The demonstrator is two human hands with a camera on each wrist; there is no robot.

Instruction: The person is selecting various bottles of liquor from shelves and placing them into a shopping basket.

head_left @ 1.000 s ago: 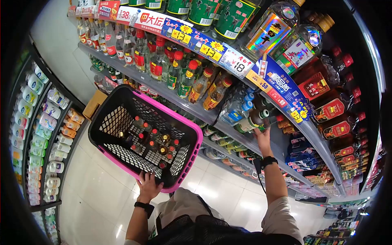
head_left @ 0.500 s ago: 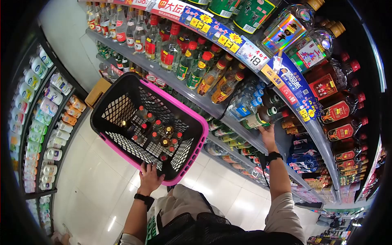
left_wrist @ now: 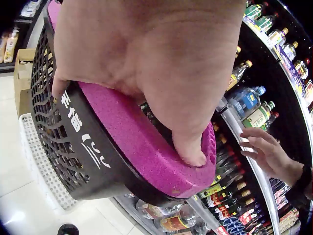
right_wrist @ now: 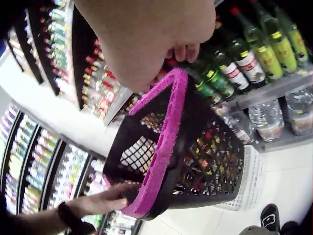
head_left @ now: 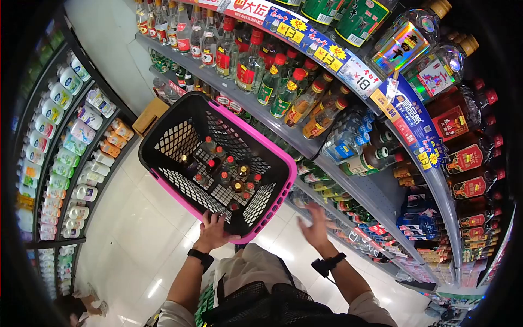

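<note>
Shop aisle, white tile floor (head_left: 136, 240), liquor shelving on the rt, rack of pale bottles (head_left: 71, 147) opposite. Black basket (head_left: 173, 137) w/ pink rim was held up in front of the person, between them and the shelves, tilted so its mouth faced the head cam. Small bottles (head_left: 229, 177) stood on its bottom, red and gold caps showing. Left hand (head_left: 212, 231) gripped the near rim, thumb pressed over the pink edge, other fingers on the black wall outside. Right hand (head_left: 314, 226) was empty, fingers spread, in mid-air near the basket's near corner and below the grey shelf (head_left: 381, 191). Delta vs 1 s and 0.5 s earlier: that hand had been up on the shelf at the green bottle (head_left: 366, 161). It had since dropped away w/o it, and the bottle stayed on the shelf among the others. Basket load looked unchanged, so nothing went into it over that span. Hard to read: right hand motion-blurred in head view, and right wrist cam mostly blocked by the hand itself. Labels of the basket's bottles not visible, count approx only, handle not seen. Price tags (head_left: 327, 52) cut off at the top.
</note>
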